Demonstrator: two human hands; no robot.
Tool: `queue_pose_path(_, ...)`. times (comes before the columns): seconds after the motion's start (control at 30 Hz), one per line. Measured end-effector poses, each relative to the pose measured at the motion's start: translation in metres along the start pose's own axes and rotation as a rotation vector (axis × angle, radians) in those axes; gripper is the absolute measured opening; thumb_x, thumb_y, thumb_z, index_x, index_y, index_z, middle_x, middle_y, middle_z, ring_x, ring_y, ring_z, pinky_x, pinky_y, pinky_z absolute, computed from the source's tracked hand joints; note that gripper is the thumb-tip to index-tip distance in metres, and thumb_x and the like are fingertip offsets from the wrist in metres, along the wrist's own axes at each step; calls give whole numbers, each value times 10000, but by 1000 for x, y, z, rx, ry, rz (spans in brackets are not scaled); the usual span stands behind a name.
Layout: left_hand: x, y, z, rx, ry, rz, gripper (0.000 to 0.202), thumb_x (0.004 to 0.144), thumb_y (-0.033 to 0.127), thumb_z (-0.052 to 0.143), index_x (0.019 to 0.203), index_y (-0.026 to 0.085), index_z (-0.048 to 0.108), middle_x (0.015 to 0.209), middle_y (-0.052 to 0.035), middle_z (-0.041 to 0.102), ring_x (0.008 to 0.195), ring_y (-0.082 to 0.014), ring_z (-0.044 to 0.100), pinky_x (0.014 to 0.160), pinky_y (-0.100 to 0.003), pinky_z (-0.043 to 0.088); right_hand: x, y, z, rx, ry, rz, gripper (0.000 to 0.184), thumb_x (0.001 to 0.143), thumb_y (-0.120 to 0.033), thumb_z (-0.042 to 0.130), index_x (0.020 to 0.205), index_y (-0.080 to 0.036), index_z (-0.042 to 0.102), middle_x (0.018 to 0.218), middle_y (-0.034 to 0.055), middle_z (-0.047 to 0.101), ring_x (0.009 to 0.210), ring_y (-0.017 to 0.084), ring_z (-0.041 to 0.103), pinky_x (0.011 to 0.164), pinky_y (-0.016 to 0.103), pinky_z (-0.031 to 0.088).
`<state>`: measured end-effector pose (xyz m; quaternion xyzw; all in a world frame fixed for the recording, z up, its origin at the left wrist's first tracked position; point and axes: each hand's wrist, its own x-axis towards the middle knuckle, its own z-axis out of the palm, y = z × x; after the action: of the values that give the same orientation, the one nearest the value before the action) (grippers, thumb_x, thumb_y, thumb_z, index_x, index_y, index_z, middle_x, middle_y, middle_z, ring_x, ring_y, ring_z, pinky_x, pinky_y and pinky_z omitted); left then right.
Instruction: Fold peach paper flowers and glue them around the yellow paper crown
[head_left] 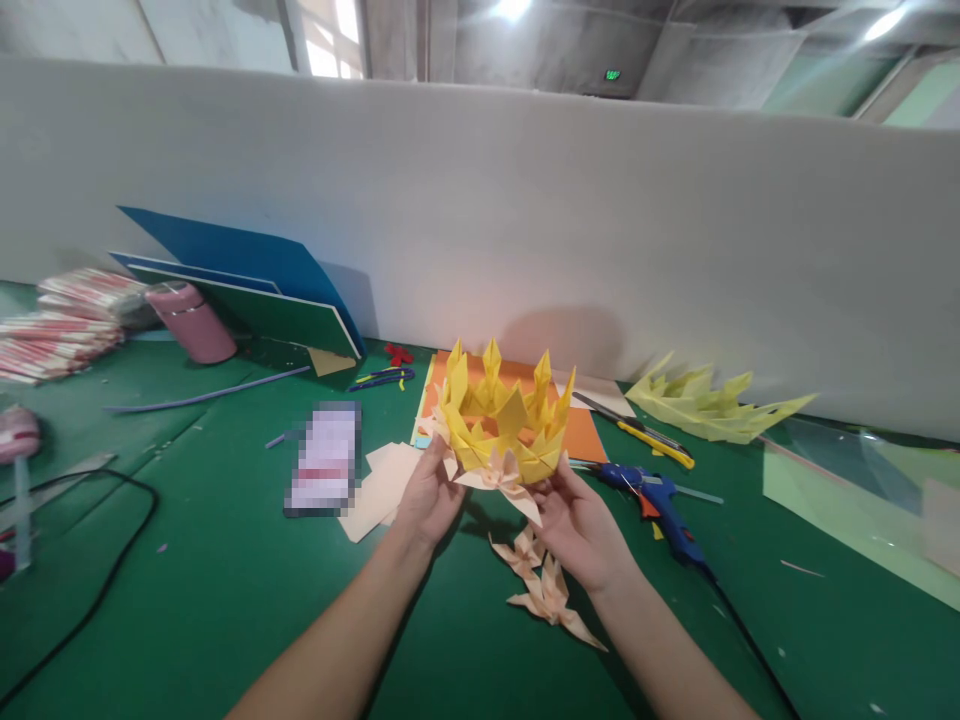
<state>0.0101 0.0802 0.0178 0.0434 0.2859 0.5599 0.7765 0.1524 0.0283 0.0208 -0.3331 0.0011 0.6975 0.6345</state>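
A yellow folded-paper crown (480,435) is held up above the table between my two hands. My left hand (435,495) grips its lower left side, with the fingers partly hidden behind the paper. On the lower right side, my right hand (574,520) is closed around the crown's edge. A pale peach paper flower (501,478) sits on the front of the crown, and another peach piece shows at its left side by my left hand. Below the crown, several peach paper flowers (551,595) lie on the green table near my right wrist.
Right of my hands lies a blue glue gun (660,505) with its black cord. Behind it are a yellow cutter knife (660,445) and a pale yellow paper crown (716,405). To the left are a phone (324,458), small scissors (384,377) and a pink bottle (193,322).
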Motion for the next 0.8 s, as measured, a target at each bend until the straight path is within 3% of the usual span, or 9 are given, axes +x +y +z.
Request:
queue_pose_path(0.13, -3, 1, 3, -32, 13, -42, 287, 900, 285, 474, 1126, 154, 592, 827, -65, 717, 749, -157, 691, 765, -285, 560, 3, 1, -3, 59, 15, -15, 159, 763, -152, 689, 656, -165, 573, 520, -74, 508, 433, 21, 482, 457, 96, 459)
queue_pose_path(0.27, -6, 2, 4, -35, -82, -61, 480, 871, 513, 408, 1118, 146, 594, 867, -102, 715, 862, -199, 680, 839, -332, 525, 9, 3, -7, 45, -18, -91, 147, 734, -109, 708, 674, -175, 592, 562, -73, 533, 460, 17, 513, 488, 81, 495)
queue_pose_path(0.33, -5, 2, 3, -40, -112, -82, 489, 869, 535, 395, 1064, 144, 613, 875, -108, 714, 857, -206, 676, 804, -335, 528, 14, 4, -10, 39, -23, -121, 157, 720, -93, 715, 674, -185, 597, 576, -74, 554, 482, 22, 533, 512, 91, 518)
queue_pose_path(0.47, 1, -1, -1, -43, -96, -90, 314, 921, 276, 376, 803, 146, 637, 705, -45, 677, 664, -136, 645, 648, -259, 513, 23, 6, -10, 45, -12, -148, 189, 721, -61, 698, 644, -198, 593, 627, -66, 614, 542, 37, 583, 572, 129, 558)
queue_pose_path(0.57, 3, -6, -3, -7, -118, -75, 226, 811, 71, 448, 666, 133, 610, 649, -29, 647, 629, -106, 615, 671, -226, 493, 27, 10, -3, 48, 7, -146, 206, 753, -41, 650, 626, -192, 593, 642, -47, 635, 581, 55, 620, 613, 152, 576)
queue_pose_path(0.7, -3, -17, -4, 226, -259, -54, 311, 616, -91, 561, 817, 122, 666, 803, -40, 704, 772, -119, 641, 762, -212, 461, 27, 18, 10, 11, 33, -108, 195, 781, -46, 615, 634, -172, 601, 658, -22, 655, 605, 65, 642, 601, 148, 577)
queue_pose_path(0.8, -7, -22, -5, 309, -275, -9, 243, 624, -15, 688, 812, 139, 675, 836, -42, 720, 790, -131, 649, 847, -251, 445, 23, 24, 17, -49, 41, -84, 173, 737, -45, 662, 622, -163, 609, 632, -24, 657, 576, 52, 625, 572, 111, 552)
